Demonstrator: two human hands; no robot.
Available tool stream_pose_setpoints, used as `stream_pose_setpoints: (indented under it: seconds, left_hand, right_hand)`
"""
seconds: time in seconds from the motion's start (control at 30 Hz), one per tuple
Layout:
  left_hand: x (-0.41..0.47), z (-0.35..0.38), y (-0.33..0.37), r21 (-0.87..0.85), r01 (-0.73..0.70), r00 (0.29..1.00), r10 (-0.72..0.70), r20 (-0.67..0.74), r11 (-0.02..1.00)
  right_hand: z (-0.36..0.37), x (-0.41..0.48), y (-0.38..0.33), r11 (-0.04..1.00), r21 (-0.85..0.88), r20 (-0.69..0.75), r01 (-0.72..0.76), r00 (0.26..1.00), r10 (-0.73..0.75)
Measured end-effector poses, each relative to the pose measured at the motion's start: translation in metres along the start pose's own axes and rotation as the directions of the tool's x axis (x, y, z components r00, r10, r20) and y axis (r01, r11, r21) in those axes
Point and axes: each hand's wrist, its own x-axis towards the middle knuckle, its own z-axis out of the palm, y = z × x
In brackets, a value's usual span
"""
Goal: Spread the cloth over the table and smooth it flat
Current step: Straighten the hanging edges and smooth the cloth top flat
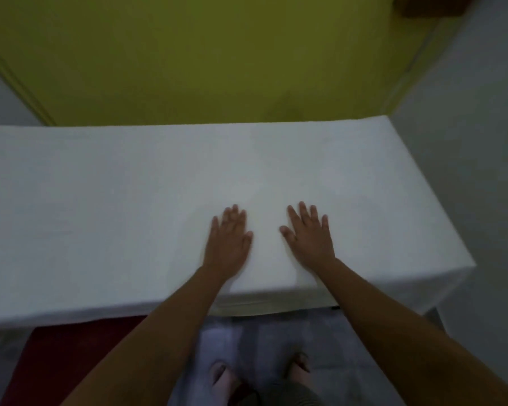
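A white cloth (129, 200) covers the whole top of the table and hangs over its near edge (261, 306) and right end. It lies nearly flat, with only faint creases near the middle. My left hand (229, 238) rests palm down on the cloth near the front edge, fingers slightly spread. My right hand (308, 232) lies palm down beside it, a hand's width to the right, fingers apart. Neither hand grips the fabric.
A yellow-green wall (217, 54) stands right behind the table. A dark red rug (65, 356) lies on the floor at the lower left. My feet (258, 376) stand on pale floor tiles below the table's front edge. Grey floor runs along the right.
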Motion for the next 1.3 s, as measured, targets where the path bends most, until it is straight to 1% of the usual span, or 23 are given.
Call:
stream_pose_setpoints:
  seconds: [0.03,0.1,0.2,0.27,0.37,0.43,0.47,0.53,0.6,0.67,0.73,0.8,0.87,0.97,1.1,1.2,1.3]
  left_hand:
    - [0.007,0.008,0.026,-0.014,-0.057,0.998,0.058,0.027,0.998]
    - [0.016,0.021,0.065,-0.033,-0.114,0.991,0.116,0.069,0.993]
    - [0.021,0.036,0.092,0.009,-0.098,0.992,0.097,0.085,0.995]
    - [0.021,0.04,0.093,0.056,-0.083,0.995,0.08,0.055,0.995]
    - [0.019,0.041,0.092,0.06,-0.076,0.997,0.074,0.035,0.995]
    - [0.018,0.04,0.093,0.067,-0.075,0.997,0.073,0.03,0.995]
    - [0.018,0.039,0.093,0.074,-0.074,0.997,0.072,0.033,0.995]
    - [0.018,0.039,0.093,0.078,-0.069,0.997,0.066,0.042,0.995]
    - [0.019,0.039,0.092,0.073,-0.067,0.996,0.063,0.06,0.995]
    - [0.018,0.037,0.09,0.051,-0.069,0.995,0.066,0.074,0.996]
    - [0.017,0.033,0.086,0.041,-0.076,0.994,0.072,0.085,0.996]
    - [0.012,0.028,0.072,0.047,-0.056,0.995,0.052,0.083,0.997]
    - [0.008,0.021,0.047,0.036,-0.021,0.997,0.019,0.072,0.999]
    - [0.0,0.01,-0.001,0.037,0.034,0.999,-0.036,0.038,0.999]
    - [-0.016,-0.009,-0.085,0.039,0.109,0.994,-0.109,-0.002,0.993]
    - [-0.031,-0.025,-0.155,0.041,0.186,0.982,-0.185,-0.039,0.982]
    - [-0.053,-0.039,-0.212,0.012,0.271,0.961,-0.269,-0.061,0.963]
  right_hand:
    - [-0.003,-0.001,0.02,1.0,0.013,-0.007,-0.022,1.0,0.022]
    - [-0.007,-0.004,0.056,0.993,0.037,-0.049,-0.11,0.992,0.112]
    - [-0.01,-0.021,0.108,0.95,0.087,-0.087,-0.3,0.948,0.307]
    - [-0.01,-0.039,0.138,0.892,0.132,-0.112,-0.433,0.887,0.448]
    - [-0.008,-0.073,0.169,0.785,0.203,-0.141,-0.585,0.776,0.615]
    - [-0.005,-0.094,0.179,0.718,0.267,-0.132,-0.643,0.713,0.688]
    - [-0.004,-0.104,0.182,0.693,0.291,-0.122,-0.659,0.693,0.71]
    - [-0.003,-0.118,0.184,0.664,0.328,-0.11,-0.672,0.671,0.733]
    - [-0.002,-0.125,0.183,0.656,0.343,-0.12,-0.672,0.662,0.74]
    - [-0.004,-0.123,0.177,0.687,0.353,-0.147,-0.636,0.687,0.712]
    - [-0.006,-0.112,0.169,0.762,0.328,-0.159,-0.559,0.762,0.628]
    - [-0.006,-0.092,0.151,0.852,0.23,-0.118,-0.471,0.855,0.505]
    - [-0.003,-0.068,0.123,0.902,0.134,-0.085,-0.41,0.903,0.422]
    - [-0.001,-0.038,0.067,0.942,0.075,-0.067,-0.326,0.941,0.331]
    - [0.009,-0.006,-0.038,0.988,0.001,-0.048,-0.158,0.986,0.157]
    - [0.022,0.015,-0.122,1.0,-0.014,-0.04,-0.028,0.999,0.028]
    - [0.033,0.032,-0.19,0.996,-0.022,-0.03,0.083,0.996,-0.084]
